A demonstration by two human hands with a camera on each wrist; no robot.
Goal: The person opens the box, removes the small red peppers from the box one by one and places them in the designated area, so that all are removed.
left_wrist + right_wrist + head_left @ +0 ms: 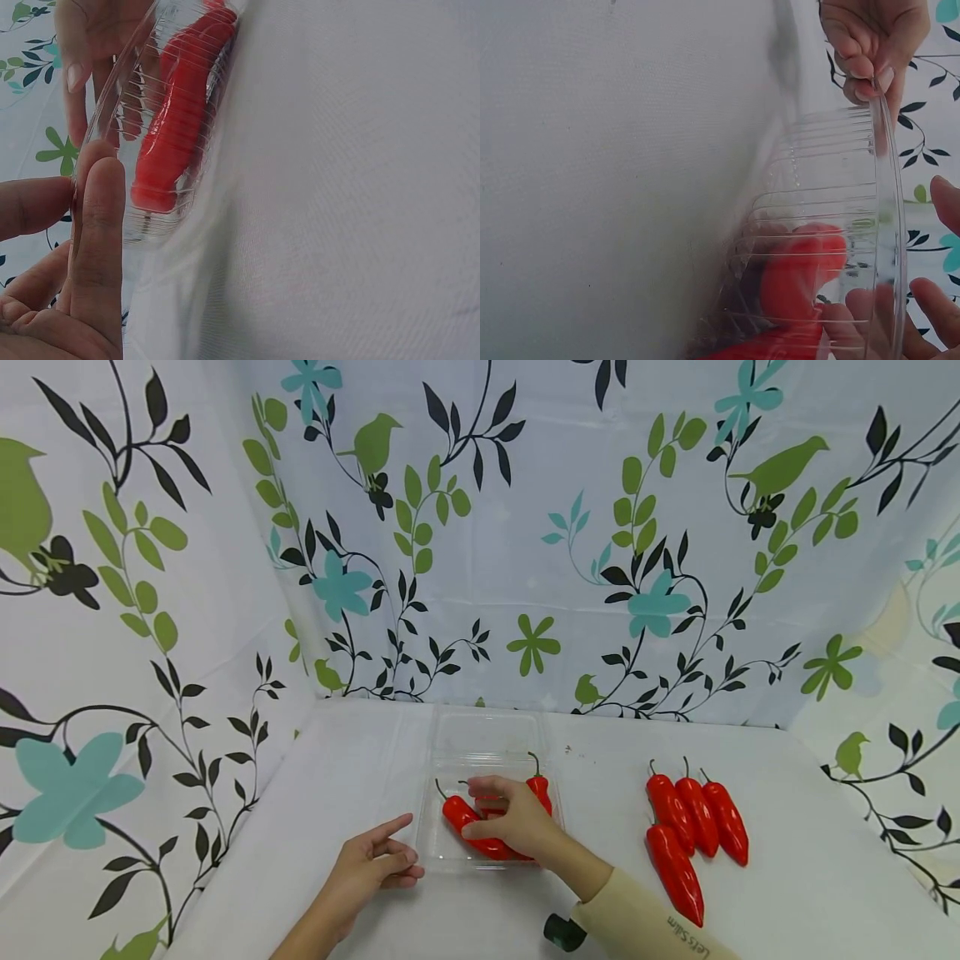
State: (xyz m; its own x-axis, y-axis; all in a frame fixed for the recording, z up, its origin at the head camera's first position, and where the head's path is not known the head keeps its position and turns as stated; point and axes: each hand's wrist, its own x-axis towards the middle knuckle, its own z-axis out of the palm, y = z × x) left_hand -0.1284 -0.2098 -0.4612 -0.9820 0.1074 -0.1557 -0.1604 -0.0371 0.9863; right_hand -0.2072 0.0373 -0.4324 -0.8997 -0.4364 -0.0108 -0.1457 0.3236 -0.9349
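A clear plastic clamshell container (487,865) lies on the white table with its lid (487,727) folded back. Several red peppers (461,817) with dark stems are inside, and one more pepper (538,789) leans at the right side. My left hand (375,864) pinches the container's left rim, as both wrist views show. Over the peppers is my right hand (517,818), its thumb and fingers spread apart and reaching down into the container. It partly covers the peppers. Through the ribbed wall in the left wrist view, a red pepper (172,127) shows near the right fingers.
On the table to the right lie several more red peppers (697,818), close together. A small dark object (564,932) sits beside the right sleeve (652,918). Patterned cloth (480,543) with leaves and birds hangs behind the table and at both sides.
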